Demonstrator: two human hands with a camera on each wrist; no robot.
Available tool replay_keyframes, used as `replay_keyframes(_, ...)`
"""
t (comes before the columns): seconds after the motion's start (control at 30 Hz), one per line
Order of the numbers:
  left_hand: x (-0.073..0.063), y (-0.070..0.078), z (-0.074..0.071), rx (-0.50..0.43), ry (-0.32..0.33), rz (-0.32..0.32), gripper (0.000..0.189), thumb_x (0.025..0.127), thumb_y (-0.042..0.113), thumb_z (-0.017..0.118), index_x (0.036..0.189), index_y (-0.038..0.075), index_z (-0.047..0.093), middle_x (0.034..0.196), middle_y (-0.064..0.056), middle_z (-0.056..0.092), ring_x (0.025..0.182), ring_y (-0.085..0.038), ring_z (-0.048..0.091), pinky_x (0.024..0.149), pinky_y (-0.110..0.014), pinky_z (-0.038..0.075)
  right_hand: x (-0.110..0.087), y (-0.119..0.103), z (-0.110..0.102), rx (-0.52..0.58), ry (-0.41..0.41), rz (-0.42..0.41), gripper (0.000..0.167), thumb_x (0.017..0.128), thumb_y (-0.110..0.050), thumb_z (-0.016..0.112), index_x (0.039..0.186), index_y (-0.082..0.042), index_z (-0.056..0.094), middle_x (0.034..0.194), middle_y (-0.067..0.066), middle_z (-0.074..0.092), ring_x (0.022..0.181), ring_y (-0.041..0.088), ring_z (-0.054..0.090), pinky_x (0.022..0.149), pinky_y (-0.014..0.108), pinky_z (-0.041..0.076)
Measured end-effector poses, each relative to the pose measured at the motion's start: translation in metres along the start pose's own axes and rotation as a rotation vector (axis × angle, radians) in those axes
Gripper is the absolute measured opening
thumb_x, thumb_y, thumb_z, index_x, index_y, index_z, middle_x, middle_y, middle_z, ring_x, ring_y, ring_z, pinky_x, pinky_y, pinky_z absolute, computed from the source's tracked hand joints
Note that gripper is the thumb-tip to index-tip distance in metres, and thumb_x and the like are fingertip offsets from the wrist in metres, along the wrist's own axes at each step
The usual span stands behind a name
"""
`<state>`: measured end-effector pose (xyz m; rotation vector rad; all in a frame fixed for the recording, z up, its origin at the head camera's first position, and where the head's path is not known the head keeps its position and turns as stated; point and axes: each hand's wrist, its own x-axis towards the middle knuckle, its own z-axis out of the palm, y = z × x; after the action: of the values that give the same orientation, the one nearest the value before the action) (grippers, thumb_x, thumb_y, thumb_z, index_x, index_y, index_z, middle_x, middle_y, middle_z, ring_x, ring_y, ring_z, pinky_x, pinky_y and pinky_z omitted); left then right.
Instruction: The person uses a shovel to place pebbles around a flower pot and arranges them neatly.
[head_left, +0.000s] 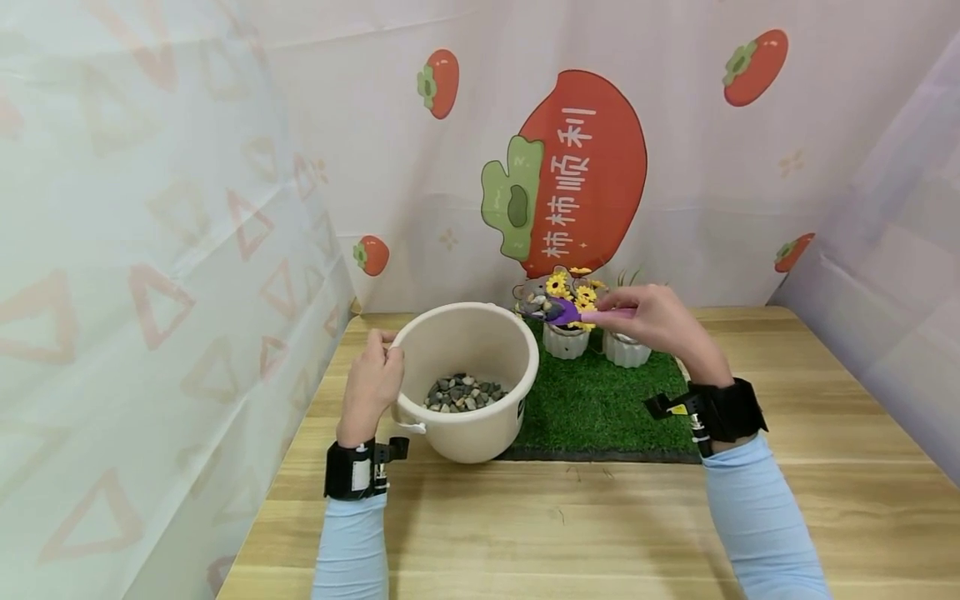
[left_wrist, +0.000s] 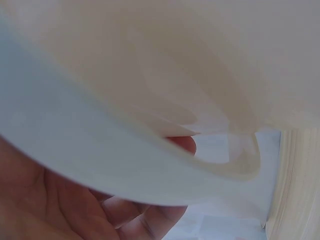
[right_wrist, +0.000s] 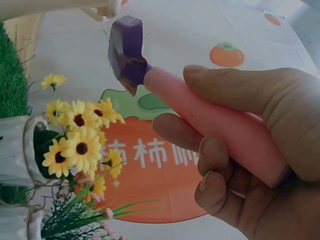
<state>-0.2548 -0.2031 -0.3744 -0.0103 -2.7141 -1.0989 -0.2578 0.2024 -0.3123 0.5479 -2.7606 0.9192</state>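
Observation:
My left hand grips the left rim of a beige plastic bucket; in the left wrist view, fingers curl beneath the rim's pale band. Grey and tan pebbles cover the bucket's bottom. My right hand holds a small trowel by its pink handle. Its purple blade points left and bears several pebbles, raised near the bucket's right rim. Yellow flowers in a white pot stand behind the trowel, which partly covers them.
Green artificial turf lies right of the bucket on the wooden table. Another white pot stands below the right hand. Grey rounded ear-like shapes show behind the trowel blade. A patterned cloth hangs behind the table.

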Motion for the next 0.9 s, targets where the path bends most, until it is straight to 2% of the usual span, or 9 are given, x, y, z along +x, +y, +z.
replay_keyframes(0.1, 0.001, 0.001, -0.001, -0.004, 0.0, -0.004, 0.041, 0.098, 0.026, 0.033, 0.131, 0.007, 0.047, 0.111, -0.022, 0.066, 0.09, -0.035, 0.065, 0.07, -0.042, 0.05, -0.001, 0.002, 0.0, -0.007, -0.008, -0.011, 0.027, 0.088, -0.04, 0.07, 0.104, -0.018, 0.075, 0.093, 0.002, 0.074, 0.076, 0.014, 0.063, 0.066, 0.029, 0.049)
replay_keyframes(0.23, 0.0, 0.001, -0.002, -0.001, -0.006, -0.005, 0.042, 0.098, 0.025, 0.032, 0.132, 0.006, 0.046, 0.112, -0.022, 0.066, 0.091, -0.035, 0.065, 0.071, -0.043, 0.051, -0.003, 0.008, 0.008, 0.016, -0.013, -0.007, 0.034, 0.087, -0.05, 0.067, 0.104, -0.021, 0.075, 0.095, 0.002, 0.074, 0.081, 0.015, 0.063, 0.071, 0.032, 0.05)
replay_keyframes(0.3, 0.0, 0.001, -0.002, 0.011, -0.005, -0.002, 0.042, 0.098, 0.026, 0.032, 0.133, 0.006, 0.046, 0.112, -0.022, 0.066, 0.092, -0.036, 0.065, 0.073, -0.044, 0.051, -0.002, 0.025, 0.019, 0.059, 0.0, -0.023, 0.035, 0.086, -0.052, 0.068, 0.103, -0.022, 0.075, 0.094, 0.001, 0.073, 0.082, 0.016, 0.063, 0.072, 0.034, 0.049)
replay_keyframes(0.4, -0.001, 0.001, -0.002, 0.027, 0.003, 0.006, 0.042, 0.098, 0.026, 0.032, 0.132, 0.006, 0.047, 0.11, -0.023, 0.066, 0.092, -0.037, 0.065, 0.074, -0.047, 0.051, 0.004, 0.069, 0.043, 0.105, 0.024, -0.079, 0.03, 0.087, -0.048, 0.068, 0.103, -0.023, 0.074, 0.093, -0.001, 0.071, 0.08, 0.014, 0.063, 0.066, 0.038, 0.048)
replay_keyframes(0.47, -0.001, 0.0, -0.001, 0.025, 0.009, 0.008, 0.041, 0.098, 0.026, 0.032, 0.131, 0.008, 0.048, 0.109, -0.022, 0.066, 0.091, -0.036, 0.065, 0.075, -0.047, 0.051, 0.008, 0.094, 0.055, 0.14, 0.012, -0.09, 0.031, 0.087, -0.047, 0.069, 0.106, -0.023, 0.073, 0.095, 0.0, 0.071, 0.081, 0.014, 0.063, 0.066, 0.037, 0.047)
replay_keyframes(0.57, 0.0, 0.0, 0.0, 0.012, 0.014, 0.011, 0.04, 0.097, 0.027, 0.034, 0.131, 0.009, 0.048, 0.105, -0.019, 0.067, 0.088, -0.034, 0.065, 0.073, -0.045, 0.051, 0.009, 0.106, 0.064, 0.148, -0.004, -0.074, 0.033, 0.088, -0.049, 0.067, 0.108, -0.024, 0.072, 0.096, -0.001, 0.071, 0.082, 0.013, 0.064, 0.067, 0.037, 0.048)
replay_keyframes(0.7, -0.001, 0.0, 0.001, -0.003, 0.017, 0.017, 0.04, 0.097, 0.026, 0.035, 0.13, 0.009, 0.049, 0.101, -0.016, 0.067, 0.084, -0.032, 0.066, 0.069, -0.041, 0.051, 0.002, 0.08, 0.057, 0.123, -0.012, -0.015, 0.037, 0.085, -0.057, 0.066, 0.105, -0.027, 0.073, 0.093, -0.001, 0.072, 0.079, 0.015, 0.065, 0.069, 0.035, 0.05)
replay_keyframes(0.73, -0.001, 0.0, 0.001, -0.005, 0.017, 0.017, 0.04, 0.097, 0.026, 0.035, 0.13, 0.009, 0.049, 0.099, -0.016, 0.067, 0.083, -0.032, 0.066, 0.068, -0.04, 0.051, 0.001, 0.079, 0.058, 0.134, -0.008, -0.034, 0.035, 0.085, -0.055, 0.066, 0.105, -0.027, 0.073, 0.092, -0.002, 0.072, 0.078, 0.013, 0.064, 0.067, 0.033, 0.049)
replay_keyframes(0.9, -0.002, 0.0, 0.001, -0.01, 0.016, 0.015, 0.039, 0.097, 0.025, 0.035, 0.13, 0.008, 0.049, 0.101, -0.018, 0.067, 0.083, -0.032, 0.066, 0.067, -0.039, 0.051, -0.01, 0.046, 0.052, 0.103, -0.015, 0.012, 0.03, 0.087, -0.051, 0.067, 0.101, -0.025, 0.073, 0.092, -0.001, 0.072, 0.08, 0.013, 0.064, 0.074, 0.033, 0.05)
